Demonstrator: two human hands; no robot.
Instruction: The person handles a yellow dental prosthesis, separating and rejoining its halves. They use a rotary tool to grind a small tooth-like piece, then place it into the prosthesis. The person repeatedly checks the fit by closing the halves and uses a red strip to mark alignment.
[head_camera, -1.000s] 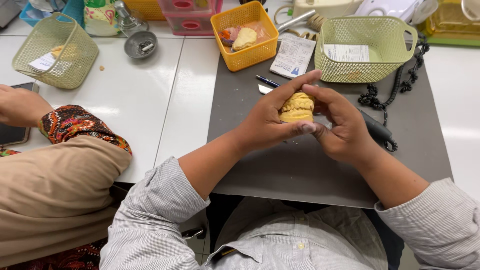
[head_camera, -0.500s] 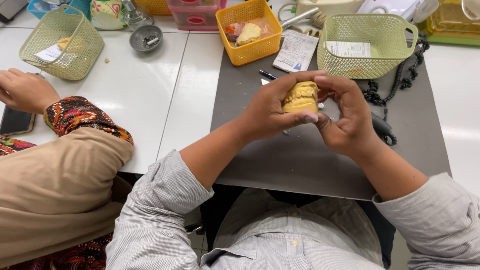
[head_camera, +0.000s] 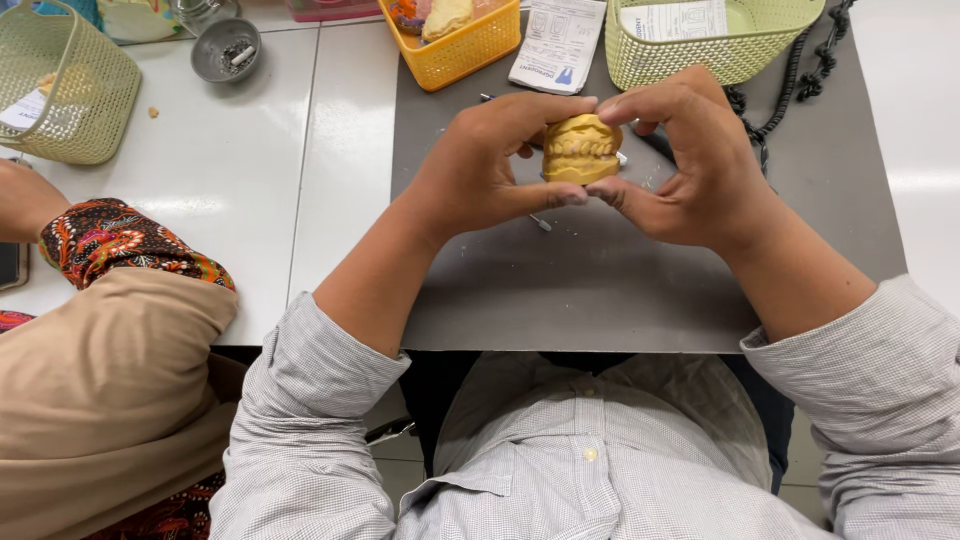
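Orange basket (head_camera: 460, 45), green baskets (head_camera: 60, 100) (mesh), ashtray (head_camera: 226, 48).

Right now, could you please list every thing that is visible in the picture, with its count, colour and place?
dental cast: 1, yellow, held between both hands above the mat
mat: 1, grey, on the white table
orange basket: 1, top centre
green baskets: 2, top left and top right
metal dish: 1, grey, top left
leaflet: 1, white, between baskets
coiled cord: 1, black, right of mat
neighbour's sleeve: 1, patterned, left
left hand: fingers on cast
right hand: fingers on cast
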